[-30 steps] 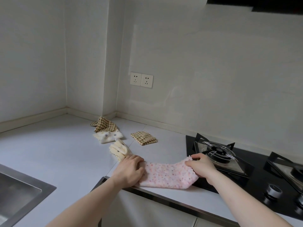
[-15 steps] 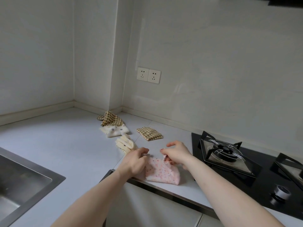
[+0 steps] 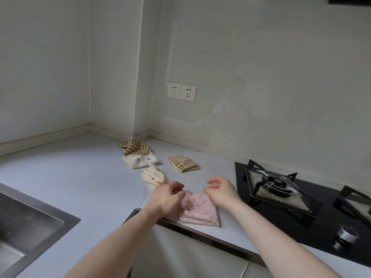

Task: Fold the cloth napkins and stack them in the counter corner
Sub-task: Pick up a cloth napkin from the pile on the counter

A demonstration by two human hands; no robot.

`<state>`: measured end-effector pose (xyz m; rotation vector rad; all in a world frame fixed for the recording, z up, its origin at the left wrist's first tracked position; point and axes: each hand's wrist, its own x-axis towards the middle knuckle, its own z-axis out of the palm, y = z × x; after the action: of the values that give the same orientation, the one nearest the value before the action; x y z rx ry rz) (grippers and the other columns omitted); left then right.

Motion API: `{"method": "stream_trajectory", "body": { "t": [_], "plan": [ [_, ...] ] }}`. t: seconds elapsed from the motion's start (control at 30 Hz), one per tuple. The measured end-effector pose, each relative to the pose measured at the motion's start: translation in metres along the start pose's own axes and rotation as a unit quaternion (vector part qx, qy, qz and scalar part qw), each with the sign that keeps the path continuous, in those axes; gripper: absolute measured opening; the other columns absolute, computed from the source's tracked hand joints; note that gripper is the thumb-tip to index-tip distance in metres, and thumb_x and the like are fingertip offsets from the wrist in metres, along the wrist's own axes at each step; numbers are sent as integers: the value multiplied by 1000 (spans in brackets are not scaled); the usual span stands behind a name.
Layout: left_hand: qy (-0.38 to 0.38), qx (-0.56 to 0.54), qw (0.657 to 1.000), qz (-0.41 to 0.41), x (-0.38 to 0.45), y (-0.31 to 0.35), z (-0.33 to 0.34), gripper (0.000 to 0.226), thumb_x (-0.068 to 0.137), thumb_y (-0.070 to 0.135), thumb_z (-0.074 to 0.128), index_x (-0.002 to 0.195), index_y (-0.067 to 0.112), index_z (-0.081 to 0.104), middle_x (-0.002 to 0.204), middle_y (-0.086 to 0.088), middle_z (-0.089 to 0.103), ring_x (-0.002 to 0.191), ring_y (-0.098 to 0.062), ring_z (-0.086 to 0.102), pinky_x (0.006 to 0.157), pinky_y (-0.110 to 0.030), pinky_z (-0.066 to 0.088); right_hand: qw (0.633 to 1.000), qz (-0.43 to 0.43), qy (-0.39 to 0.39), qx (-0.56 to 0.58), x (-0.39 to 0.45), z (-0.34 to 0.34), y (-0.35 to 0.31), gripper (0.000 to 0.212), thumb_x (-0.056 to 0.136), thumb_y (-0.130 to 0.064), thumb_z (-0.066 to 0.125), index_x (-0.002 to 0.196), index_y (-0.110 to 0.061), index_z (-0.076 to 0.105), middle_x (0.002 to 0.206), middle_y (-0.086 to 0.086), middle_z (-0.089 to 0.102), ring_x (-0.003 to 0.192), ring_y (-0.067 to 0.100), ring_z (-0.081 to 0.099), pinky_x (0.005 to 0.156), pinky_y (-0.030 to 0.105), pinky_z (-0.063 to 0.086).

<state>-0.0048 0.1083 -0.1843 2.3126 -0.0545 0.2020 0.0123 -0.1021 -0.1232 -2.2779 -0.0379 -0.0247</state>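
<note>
A pink dotted napkin [image 3: 197,209] lies folded in half near the counter's front edge. My left hand [image 3: 167,199] has its fingers curled on the napkin's far left corner and pinches the cloth there. My right hand [image 3: 220,190] rests at the far right corner with loosely curled fingers and nothing between thumb and forefinger. Further back lie a crumpled cream napkin [image 3: 154,176], a white dotted napkin [image 3: 143,160] with a loose checked napkin [image 3: 136,147] partly on it, and a small folded checked napkin [image 3: 183,163]. The counter corner [image 3: 94,135] is beyond them.
A steel sink [image 3: 30,221] is set into the counter at the left. A black gas hob [image 3: 281,189] with pan supports and a knob [image 3: 346,235] fills the right side. Two wall sockets [image 3: 181,92] sit above the counter.
My right hand brought the pink napkin's right end over to the left, folding it in half, and has now let go of it. My left hand stayed at the left end.
</note>
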Motion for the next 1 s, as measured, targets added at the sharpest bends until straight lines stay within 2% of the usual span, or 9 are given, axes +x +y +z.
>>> {"method": "stream_trajectory", "body": {
  "t": [0.1, 0.23, 0.33, 0.47, 0.57, 0.63, 0.73, 0.9, 1.0],
  "plan": [
    [11, 67, 998, 16, -1, 1, 2, 57, 82, 65, 52, 128, 33, 65, 121, 14, 68, 117, -11, 56, 102, -34, 47, 997, 18, -8, -71, 1, -6, 28, 45, 85, -34, 74, 126, -22, 60, 113, -6, 65, 103, 12, 63, 92, 26, 48],
    [4, 138, 990, 36, -4, 6, 4, 61, 75, 62, 58, 130, 36, 61, 124, 12, 60, 124, -14, 45, 107, -35, 38, 995, 21, -64, -75, -5, 0, 44, 60, 88, -45, 72, 141, -25, 50, 124, -6, 62, 114, 15, 60, 95, 29, 46],
    [-2, 132, 991, 36, -6, 6, 4, 62, 72, 59, 57, 130, 37, 61, 123, 11, 61, 125, -14, 44, 109, -36, 35, 994, 31, -82, -64, -2, 5, 41, 54, 80, -43, 77, 129, -27, 60, 110, -9, 65, 103, 12, 63, 86, 28, 49],
    [7, 119, 992, 42, -9, 9, 3, 56, 75, 55, 56, 128, 35, 63, 119, 11, 67, 118, -15, 52, 106, -36, 38, 995, 30, -93, -28, 1, 8, 45, 44, 71, -40, 80, 111, -28, 68, 106, -9, 70, 100, 12, 67, 97, 41, 55],
    [-8, 100, 995, 13, -9, 15, 0, 48, 75, 52, 59, 118, 32, 68, 103, 12, 71, 102, -15, 61, 91, -31, 46, 998, -2, -61, 20, -5, 13, 51, 29, 76, -32, 80, 102, -29, 68, 103, -11, 71, 98, 11, 67, 94, 41, 57],
    [-8, 71, 997, -9, -8, 18, -2, 29, 76, 53, 63, 95, 31, 71, 84, 14, 69, 87, -14, 62, 73, -27, 45, 997, -18, -33, 64, -8, 16, 55, 25, 74, -30, 81, 96, -28, 68, 97, -11, 73, 94, 9, 69, 92, 41, 58],
    [-8, 7, 1000, -29, -5, 15, -3, 30, 73, 57, 67, 70, 27, 69, 62, 11, 64, 66, -9, 59, 61, -25, 43, 994, -30, -13, 109, -11, 15, 57, 24, 75, -22, 83, 93, -24, 68, 95, -9, 74, 94, 12, 69, 90, 39, 59],
    [27, -89, 996, -6, -8, 17, -4, 6, 80, 20, 77, 75, 21, 75, 46, 12, 55, 44, -1, 48, 53, -18, 41, 982, -70, 13, 174, -16, 15, 58, 36, 78, -3, 79, 103, -28, 70, 97, -6, 74, 80, 13, 64, 64, 20, 52],
    [44, -106, 993, 6, -9, 17, -3, 2, 82, 14, 77, 81, 16, 77, 42, 12, 51, 41, -2, 44, 46, -12, 34, 982, -92, 34, 164, -17, 17, 58, 36, 80, -1, 77, 101, -31, 74, 95, -7, 74, 63, 9, 57, 57, 20, 50]
  ]
}}
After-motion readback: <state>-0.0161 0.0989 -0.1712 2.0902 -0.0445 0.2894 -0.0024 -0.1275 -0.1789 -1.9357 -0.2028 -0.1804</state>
